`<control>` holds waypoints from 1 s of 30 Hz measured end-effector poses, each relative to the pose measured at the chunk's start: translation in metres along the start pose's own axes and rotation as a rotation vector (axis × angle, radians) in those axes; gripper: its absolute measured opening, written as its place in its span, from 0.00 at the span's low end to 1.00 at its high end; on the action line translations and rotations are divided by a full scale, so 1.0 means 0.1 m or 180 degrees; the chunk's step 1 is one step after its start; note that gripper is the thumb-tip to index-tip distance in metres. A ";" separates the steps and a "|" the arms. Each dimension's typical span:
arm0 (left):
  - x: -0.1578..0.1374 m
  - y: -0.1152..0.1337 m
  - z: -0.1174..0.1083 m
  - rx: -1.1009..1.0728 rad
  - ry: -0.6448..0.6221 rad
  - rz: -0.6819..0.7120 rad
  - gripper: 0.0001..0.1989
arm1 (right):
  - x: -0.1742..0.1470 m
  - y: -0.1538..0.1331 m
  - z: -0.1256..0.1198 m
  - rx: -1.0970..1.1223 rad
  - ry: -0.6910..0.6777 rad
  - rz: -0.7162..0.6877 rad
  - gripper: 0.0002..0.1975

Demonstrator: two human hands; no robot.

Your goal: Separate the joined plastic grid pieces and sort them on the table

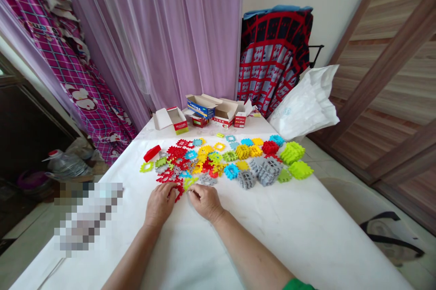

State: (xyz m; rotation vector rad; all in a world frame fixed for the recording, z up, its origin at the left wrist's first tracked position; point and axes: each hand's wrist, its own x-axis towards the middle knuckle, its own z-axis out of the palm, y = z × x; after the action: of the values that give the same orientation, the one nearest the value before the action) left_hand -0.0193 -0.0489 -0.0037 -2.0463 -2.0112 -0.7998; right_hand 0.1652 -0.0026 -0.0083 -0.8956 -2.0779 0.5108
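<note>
My left hand (161,203) is at the near edge of a heap of toothed plastic building pieces, its fingers curled round the edge of a red toothed piece (179,192). Close by on the right, my right hand (206,202) has its fingers closed in a pinch; whatever is in them is hidden. Just beyond its fingertips lies a lime green piece (190,182). The mixed heap (179,156) holds red, yellow, blue, grey and green pieces. To its right stand sorted stacks, among them a grey stack (267,171), a red stack (270,147) and a green stack (293,152).
Open cardboard boxes (223,115) line the table's far end. A white plastic bag (306,101) stands at the far right edge. A red block-shaped object (152,153) lies left of the heap. A blurred-out object (89,217) is on the white table (272,226) at left.
</note>
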 end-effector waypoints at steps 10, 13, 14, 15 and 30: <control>-0.01 0.05 0.03 0.0134 -0.0135 0.0357 0.20 | 0.03 0.11 -0.02 0.0107 0.0150 0.0145 0.09; -0.02 0.04 0.06 0.0130 -0.0233 0.0382 0.20 | 0.03 0.12 -0.01 0.0158 0.0146 0.0107 0.10; -0.02 0.04 0.07 0.0123 -0.0252 0.0368 0.20 | 0.02 0.12 -0.01 0.0194 0.0147 0.0090 0.10; -0.03 0.03 0.07 0.0115 -0.0267 0.0349 0.19 | 0.02 0.12 -0.01 0.0236 0.0153 0.0075 0.11; -0.05 0.03 0.08 -0.0029 -0.0286 0.0281 0.20 | 0.02 0.17 -0.08 0.0827 0.0564 0.0726 0.11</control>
State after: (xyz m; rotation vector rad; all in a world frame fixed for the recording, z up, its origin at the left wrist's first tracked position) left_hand -0.0144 -0.0500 -0.0121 -2.1962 -1.9493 -0.7140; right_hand 0.1771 0.0107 -0.0128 -0.9887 -1.7131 0.7739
